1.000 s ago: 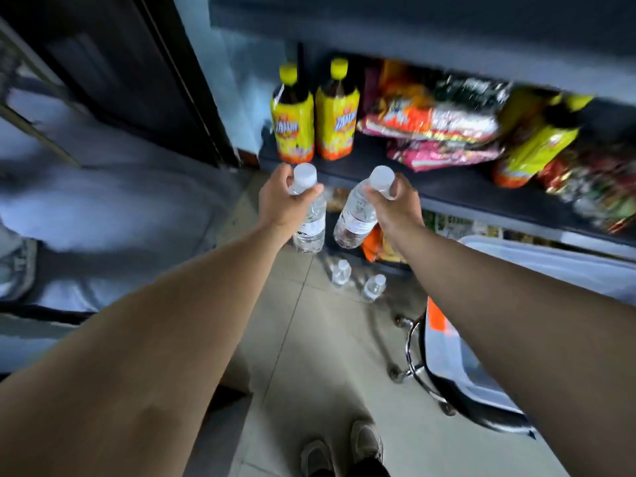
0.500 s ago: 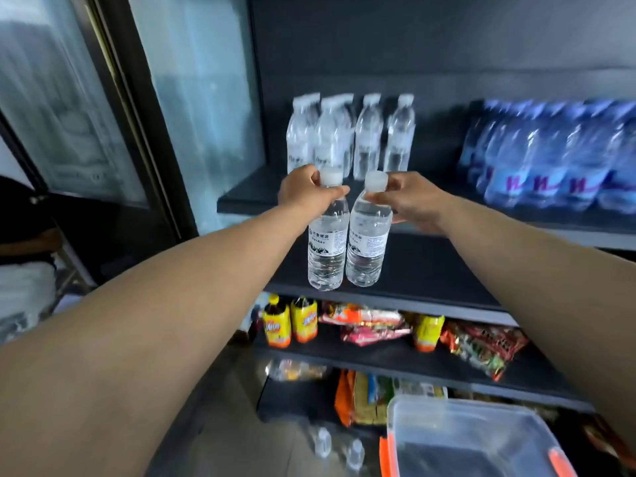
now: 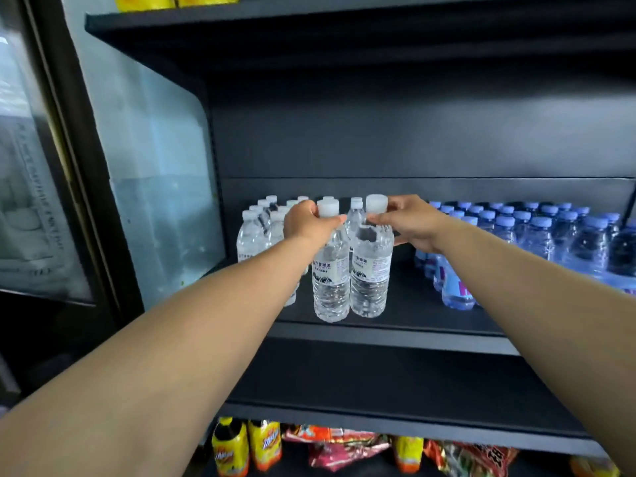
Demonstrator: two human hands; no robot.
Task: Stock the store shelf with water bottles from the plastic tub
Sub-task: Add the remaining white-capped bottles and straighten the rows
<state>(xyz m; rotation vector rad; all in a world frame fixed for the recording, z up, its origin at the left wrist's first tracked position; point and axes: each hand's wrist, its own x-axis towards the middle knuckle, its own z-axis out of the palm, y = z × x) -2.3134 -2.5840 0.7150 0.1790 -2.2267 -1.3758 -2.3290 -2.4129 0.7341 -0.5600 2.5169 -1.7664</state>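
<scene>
My left hand [image 3: 307, 224] grips the neck of a clear water bottle [image 3: 331, 275] with a white cap. My right hand [image 3: 411, 222] pinches the neck of a second clear bottle [image 3: 371, 271] just to its right. Both bottles stand upright and side by side near the front edge of the dark shelf [image 3: 395, 330]. Whether their bases touch the shelf I cannot tell. Behind and to the left stands a group of several matching clear bottles [image 3: 261, 228]. The plastic tub is out of view.
Several blue-tinted bottles [image 3: 537, 235] fill the right part of the same shelf. The bare shelf below [image 3: 395, 383] is dark. Lower still sit yellow drink bottles [image 3: 246, 445] and snack packets [image 3: 347, 449]. A glass fridge door [image 3: 41, 166] is on the left.
Both hands have lifted the two bottles from near the floor up to the water shelf, and the view has risen with them; the tub has dropped out of sight.
</scene>
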